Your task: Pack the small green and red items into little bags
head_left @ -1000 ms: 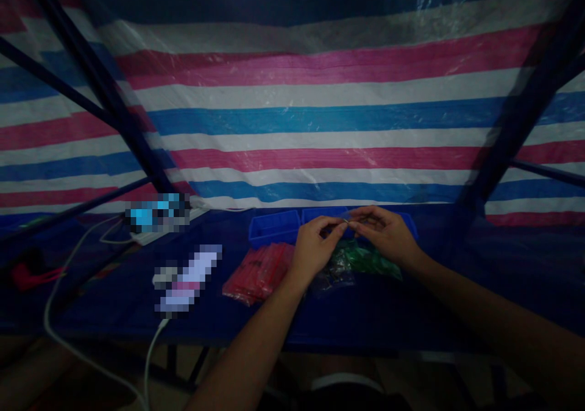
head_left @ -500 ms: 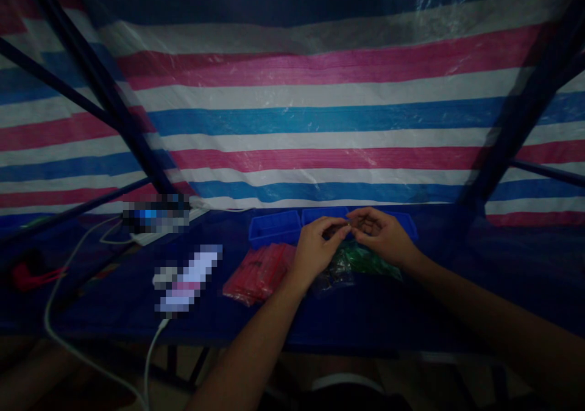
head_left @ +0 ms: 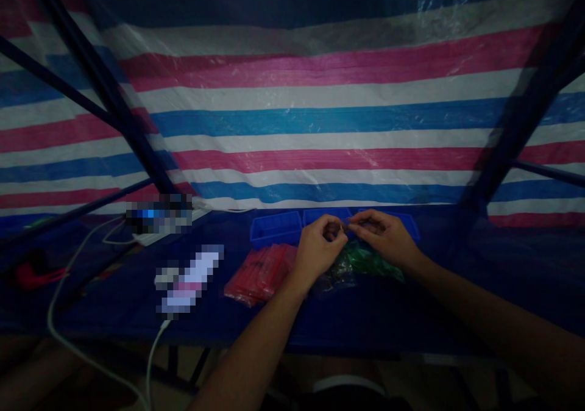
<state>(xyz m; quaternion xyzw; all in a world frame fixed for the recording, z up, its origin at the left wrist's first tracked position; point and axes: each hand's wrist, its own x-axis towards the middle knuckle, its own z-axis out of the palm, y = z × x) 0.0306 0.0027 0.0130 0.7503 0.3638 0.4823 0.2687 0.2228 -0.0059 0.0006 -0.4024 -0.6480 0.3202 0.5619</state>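
Small item (head_left: 342,228) at fingertips, well back from near edge

Left hand (head_left: 319,250): thumb and forefinger pinched on the item, too small to identify. Right hand (head_left: 387,238): fingertips narrow, just beside; cannot tell whether holding. Blue trays (head_left: 274,239) line the far edge. Red packets (head_left: 261,275) left, green packets (head_left: 375,263) below right hand. Strip of table (head_left: 365,319) lies nearer.

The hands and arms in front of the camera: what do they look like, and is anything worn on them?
These are a person's own left hand and right hand, both human, five-fingered kind and without gloves. The forearms are bare, with no sleeves in view. No watch or bracelet shows; the picture is too dim to rule out rings.
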